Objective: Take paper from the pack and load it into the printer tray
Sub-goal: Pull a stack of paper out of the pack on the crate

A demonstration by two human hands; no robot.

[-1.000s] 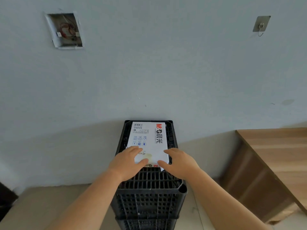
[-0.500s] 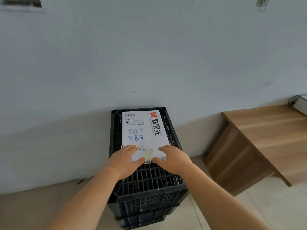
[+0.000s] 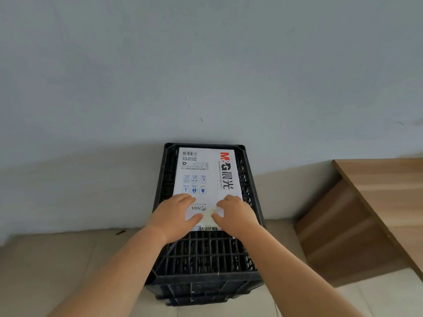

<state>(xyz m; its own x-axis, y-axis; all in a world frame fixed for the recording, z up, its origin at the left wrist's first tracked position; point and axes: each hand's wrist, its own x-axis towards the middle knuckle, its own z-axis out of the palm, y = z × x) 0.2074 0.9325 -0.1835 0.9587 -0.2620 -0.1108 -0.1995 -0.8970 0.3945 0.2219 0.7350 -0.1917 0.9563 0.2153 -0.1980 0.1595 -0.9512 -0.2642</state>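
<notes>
A white paper pack [image 3: 206, 175] with red and black print lies flat on top of a black plastic crate [image 3: 206, 255] against the wall. My left hand [image 3: 174, 213] and my right hand [image 3: 235, 216] rest on the pack's near end, fingers on top. Both thumbs meet at a pale patch of tape [image 3: 207, 217] on the wrapper's flap. The wrapper looks closed. No printer is in view.
The crate stands stacked on another one on a beige tiled floor [image 3: 57, 259]. A wooden desk [image 3: 384, 191] stands to the right, with a gap between it and the crate. A grey-blue wall rises directly behind.
My view has tilted down and come closer. Both hands stay on the near end of the pack, thumbs still at the tape; the pack has not moved.
</notes>
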